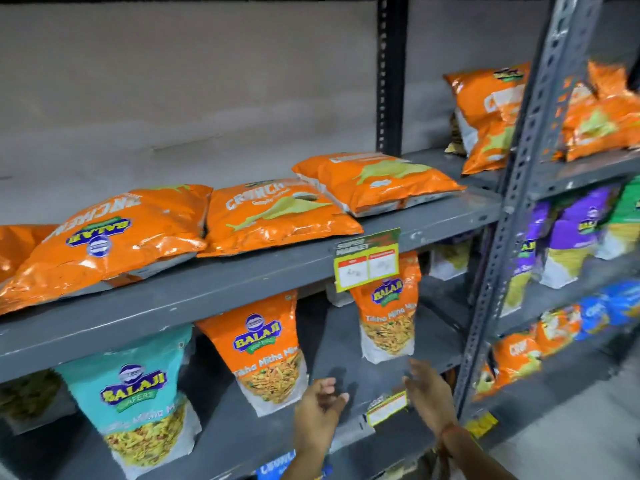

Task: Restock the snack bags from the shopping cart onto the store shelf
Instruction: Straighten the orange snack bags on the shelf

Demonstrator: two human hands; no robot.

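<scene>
The fingers of the left hand curl loosely inward around nothing, and the fingers of the right hand are spread flat and slack, palm turned toward the left; both hands are empty. They hang apart in front of the bare stretch of the lower grey metal shelf board, which I judge is why they are low and relaxed: nothing is being carried, so this looks like the gap between one bag and the next.

That bare stretch lies between two upright orange foil pouches with clear snack windows, one to its left and one to its right. Both stand on their bases with labels facing out, as stock is faced for a shopper. Further left of the gap stands a teal foil pouch, displayed the same way. A yellow price tag clips to the shelf edge just below the gap, beside the right hand.

On the board above the gap, puffy orange crisp bags lie flat in a row, probably because such pillow bags will not stand alone. A second green-and-yellow price tag hangs from that upper edge.

The shopping cart is out of view, so the remaining bags cannot be counted.
</scene>
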